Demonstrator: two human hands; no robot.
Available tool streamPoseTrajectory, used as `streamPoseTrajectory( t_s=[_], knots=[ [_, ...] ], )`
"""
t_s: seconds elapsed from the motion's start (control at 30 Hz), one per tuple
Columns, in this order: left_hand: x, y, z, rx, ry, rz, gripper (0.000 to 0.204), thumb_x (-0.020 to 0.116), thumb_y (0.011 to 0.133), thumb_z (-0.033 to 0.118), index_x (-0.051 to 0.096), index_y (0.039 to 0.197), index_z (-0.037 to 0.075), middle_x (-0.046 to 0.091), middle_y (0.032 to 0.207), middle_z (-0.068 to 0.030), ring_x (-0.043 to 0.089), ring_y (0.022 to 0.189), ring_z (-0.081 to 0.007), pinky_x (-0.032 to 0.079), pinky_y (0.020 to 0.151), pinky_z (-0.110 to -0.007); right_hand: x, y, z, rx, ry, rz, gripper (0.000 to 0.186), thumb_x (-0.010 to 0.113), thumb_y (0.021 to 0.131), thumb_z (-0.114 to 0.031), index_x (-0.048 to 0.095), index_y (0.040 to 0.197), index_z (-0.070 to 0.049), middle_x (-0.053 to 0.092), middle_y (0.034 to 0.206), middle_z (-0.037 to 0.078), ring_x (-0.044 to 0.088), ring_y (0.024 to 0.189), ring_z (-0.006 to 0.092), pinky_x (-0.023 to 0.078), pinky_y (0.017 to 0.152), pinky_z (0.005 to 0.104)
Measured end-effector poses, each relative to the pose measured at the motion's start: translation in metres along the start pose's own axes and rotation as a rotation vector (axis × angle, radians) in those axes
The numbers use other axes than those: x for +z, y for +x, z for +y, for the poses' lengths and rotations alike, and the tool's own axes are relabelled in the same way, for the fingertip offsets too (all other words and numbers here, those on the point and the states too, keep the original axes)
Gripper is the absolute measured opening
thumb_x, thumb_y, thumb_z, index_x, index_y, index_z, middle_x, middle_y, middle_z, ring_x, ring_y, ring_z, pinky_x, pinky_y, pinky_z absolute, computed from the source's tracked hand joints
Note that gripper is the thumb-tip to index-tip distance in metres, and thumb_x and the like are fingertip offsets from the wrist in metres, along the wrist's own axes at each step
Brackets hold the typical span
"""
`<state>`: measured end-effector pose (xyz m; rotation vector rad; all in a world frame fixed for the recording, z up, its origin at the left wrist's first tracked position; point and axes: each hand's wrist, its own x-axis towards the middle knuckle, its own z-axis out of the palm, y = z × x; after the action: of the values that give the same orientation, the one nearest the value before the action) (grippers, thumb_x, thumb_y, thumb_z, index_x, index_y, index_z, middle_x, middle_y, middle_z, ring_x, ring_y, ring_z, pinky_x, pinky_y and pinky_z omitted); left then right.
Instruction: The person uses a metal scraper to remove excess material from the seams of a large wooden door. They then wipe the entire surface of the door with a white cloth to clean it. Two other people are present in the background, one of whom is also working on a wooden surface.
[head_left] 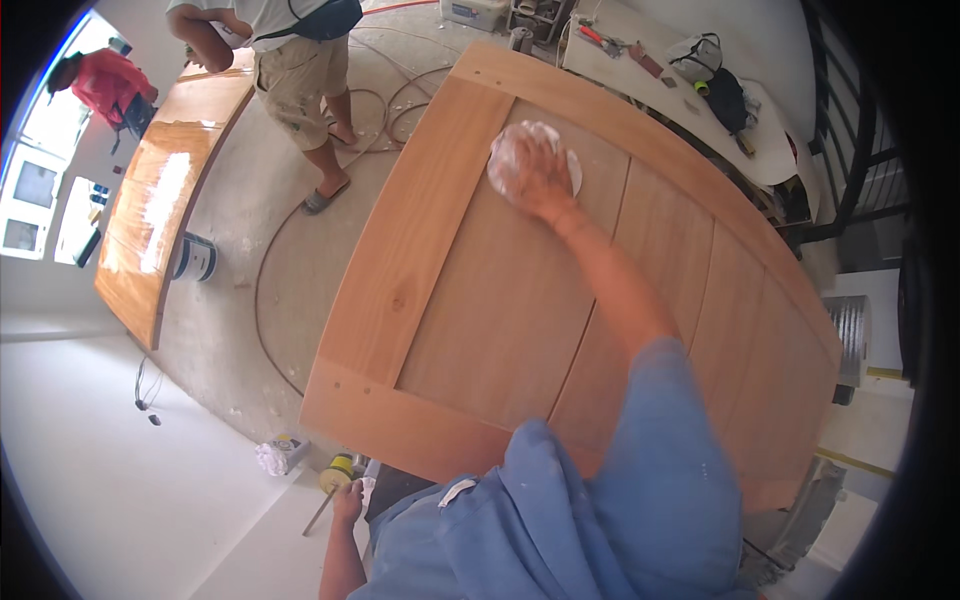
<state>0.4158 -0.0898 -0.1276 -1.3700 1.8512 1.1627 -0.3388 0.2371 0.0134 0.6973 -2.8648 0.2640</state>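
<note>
A large wooden door (395, 290) with a raised frame and grooved panels lies flat in front of me. My right hand (535, 175) is spread over a white cloth (508, 165), pressing it on the panel near the far left corner. Down at the lower left, beside the door's near edge, my left hand (347, 503) is closed around what looks like a thin stick (317, 515). A yellow and black round object (340, 470) is just behind that hand; what it is I cannot make out.
A glossy wooden door (160, 205) stands raised at the left, a bucket (195, 257) beneath it. One person (300, 85) stands beside it, another (105, 90) beyond. Hoses (262, 300) cross the floor. A white table (690, 105) holds tools and bags. A white container (288, 452) sits lower left.
</note>
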Motion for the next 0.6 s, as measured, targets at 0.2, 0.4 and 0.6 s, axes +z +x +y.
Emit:
streamPoseTrajectory(
  t_s=[0.2, 0.4, 0.6],
  knots=[
    [-0.001, -0.005, 0.019, 0.04, -0.087, 0.075, 0.052, 0.063, 0.11, 0.039, 0.076, 0.127, -0.008, 0.081, 0.109, -0.0194, 0.078, 0.096, -0.0252, 0.06, 0.089, -0.04, 0.007, 0.05, 0.009, 0.1, -0.02, 0.049, 0.076, 0.057, 0.102, -0.048, 0.047, 0.164, -0.005, 0.044, 0.173, 0.017, 0.035, 0.162, 0.0411, 0.022, 0.133, 0.0628],
    [0.025, -0.011, -0.021, -0.017, 0.123, -0.001, 0.05, 0.063, 0.109, 0.039, 0.078, 0.126, -0.006, 0.081, 0.109, -0.0191, 0.077, 0.101, -0.0272, 0.059, 0.09, -0.04, 0.01, -0.021, -0.035, -0.013, 0.031, 0.193, 0.071, 0.065, 0.099, -0.042, 0.053, 0.156, -0.001, 0.048, 0.168, 0.022, 0.042, 0.156, 0.0419, 0.036, 0.126, 0.0614],
    [0.018, 0.01, -0.031, -0.115, -0.007, -0.045, 0.053, 0.064, 0.108, 0.042, 0.079, 0.124, -0.006, 0.082, 0.111, -0.0216, 0.079, 0.099, -0.0284, 0.06, 0.089, -0.043, -0.011, 0.055, 0.026, -0.107, -0.009, 0.177, 0.066, 0.067, 0.096, -0.039, 0.061, 0.146, 0.004, 0.053, 0.16, 0.025, 0.049, 0.148, 0.0421, 0.038, 0.125, 0.0557]
  ],
)
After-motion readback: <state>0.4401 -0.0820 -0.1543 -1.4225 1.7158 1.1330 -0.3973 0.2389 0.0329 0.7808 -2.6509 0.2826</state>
